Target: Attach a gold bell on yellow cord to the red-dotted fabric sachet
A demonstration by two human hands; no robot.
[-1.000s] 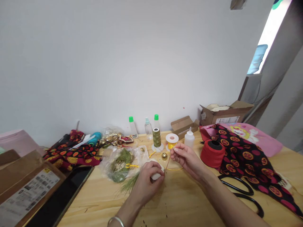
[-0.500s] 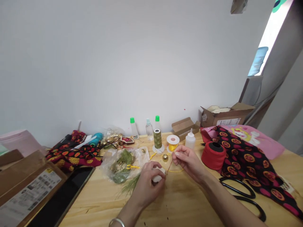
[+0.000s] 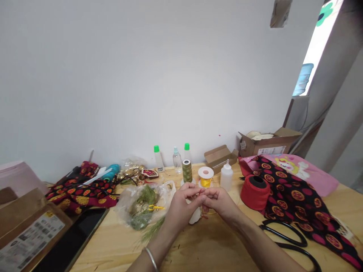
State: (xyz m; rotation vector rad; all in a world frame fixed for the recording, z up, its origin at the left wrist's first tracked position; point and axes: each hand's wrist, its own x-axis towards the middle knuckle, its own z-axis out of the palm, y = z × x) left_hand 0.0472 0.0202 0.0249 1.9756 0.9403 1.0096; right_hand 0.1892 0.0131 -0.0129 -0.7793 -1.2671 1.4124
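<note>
My left hand (image 3: 181, 206) and my right hand (image 3: 218, 202) meet above the wooden table (image 3: 215, 245), fingertips pinched together on a thin red thread (image 3: 202, 193). A small white spool (image 3: 195, 216) hangs or rests just below my left hand; whether the fingers grip it is unclear. Right behind the hands stand an olive thread cone (image 3: 186, 170), a yellow cord spool (image 3: 205, 176) and a white squeeze bottle (image 3: 226, 175).
A plastic bag of green sprigs (image 3: 141, 204) lies left of the hands. A red spool (image 3: 254, 192), patterned black-red cloth (image 3: 295, 200) and black scissors (image 3: 286, 238) lie right. Cardboard boxes (image 3: 266, 141), small bottles (image 3: 177, 158) and more cloth (image 3: 82, 189) line the back and left.
Both hands rose and came together; the right hand moved left to meet the left. The thread, earlier stretched between them, is now bunched at the fingertips. The view tilted slightly.
</note>
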